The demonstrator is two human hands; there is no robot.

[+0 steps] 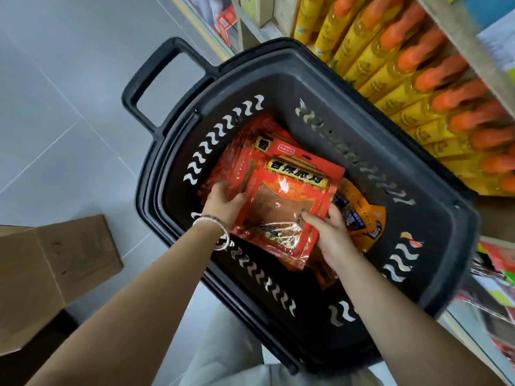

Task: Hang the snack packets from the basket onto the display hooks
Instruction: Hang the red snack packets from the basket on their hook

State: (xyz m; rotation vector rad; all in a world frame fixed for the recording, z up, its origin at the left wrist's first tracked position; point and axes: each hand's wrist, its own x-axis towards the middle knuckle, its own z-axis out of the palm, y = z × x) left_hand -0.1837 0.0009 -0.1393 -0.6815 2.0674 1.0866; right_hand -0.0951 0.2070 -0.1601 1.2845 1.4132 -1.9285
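A black plastic basket (306,79) stands on the floor below me, holding several red snack packets and some orange ones (362,215). The top red snack packet (289,196) has a clear window and yellow lettering. My left hand (225,201) grips its left edge, thumb on top. My right hand (331,232) holds its lower right corner, thumb on the front. Both hands are inside the basket. More red packets (245,146) lie under it. No display hooks are in sight.
A shelf of yellow bottles with orange caps (412,65) runs along the right. Hanging packets (496,263) show at the lower right edge. A cardboard box (55,268) sits on the grey tiled floor at the left. The basket's handle (150,79) points up-left.
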